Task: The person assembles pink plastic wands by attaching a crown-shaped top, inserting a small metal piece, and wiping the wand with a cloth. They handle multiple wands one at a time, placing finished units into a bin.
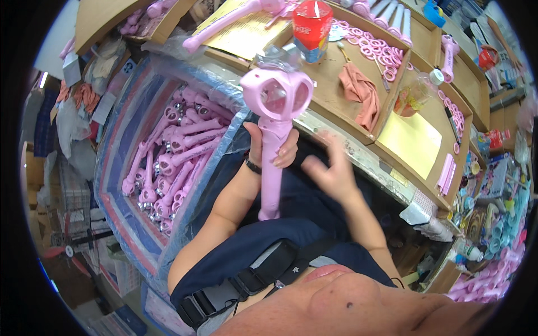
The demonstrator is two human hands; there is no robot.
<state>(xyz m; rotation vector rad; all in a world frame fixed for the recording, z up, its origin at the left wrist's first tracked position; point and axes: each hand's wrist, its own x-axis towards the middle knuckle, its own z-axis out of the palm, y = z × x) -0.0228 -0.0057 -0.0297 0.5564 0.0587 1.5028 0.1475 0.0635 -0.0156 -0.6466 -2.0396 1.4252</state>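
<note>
pink wand [273,131] is up front, held near vertical over the lap, well apart from the bag and in front of the bench [367,159] edge. glossy light pink plastic: rounded cage head with big oval windows, short collar, long straight handle, slightly flared butt end. reddish tone shows through one window. clear shiny piece sits right at the head's top; can't tell if it's attached or behind. writing: can't make out any on the held wand from this side. wand lying on the bench [227,21] has dark lettering along its handle, same for several in the pile of pink wands [193,143] inside the striped plastic-lined bag [131,238]. red container [312,31] carries a printed label with pale lettering; yellow sheet [246,36] next to it has lines of print, too small to read. fingers: left hand [256,149] is wrapped round the upper handle, thumb on the left side, fingers [288,150] curled in from the right, head above the grip, most of the handle hanging below. right hand [338,172] is motion-blurred, fingers spread and free, apart from the wand, near the bench edge. orange cloth [360,95] and pink rings [374,47] lie in the cardboard tray beyond.
</note>
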